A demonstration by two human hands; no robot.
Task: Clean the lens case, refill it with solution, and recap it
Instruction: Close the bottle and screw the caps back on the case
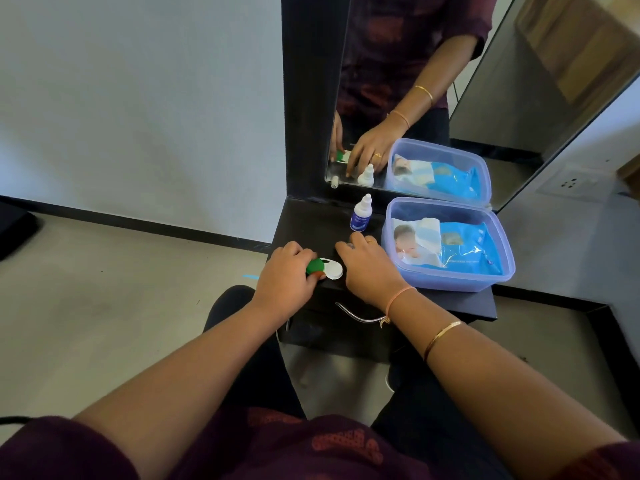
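A: Nearest the front edge of the shelf (460,306), the left hand (287,271) pinches the green cap (315,266) of the lens case (330,269); the white side is still capped. Risk?

B: The case sits close to that edge; a hard twist could likely skid it off, since nothing pins the white end.

A: The right hand (369,268)?

B: Fingers curled, resting flat just beside the case; whether it grips anything, I cannot tell.

A: Farther back?

B: The solution bottle (362,214) stands upright near those knuckles, beside the tub (498,237) of wipes. A careless reach might topple it.
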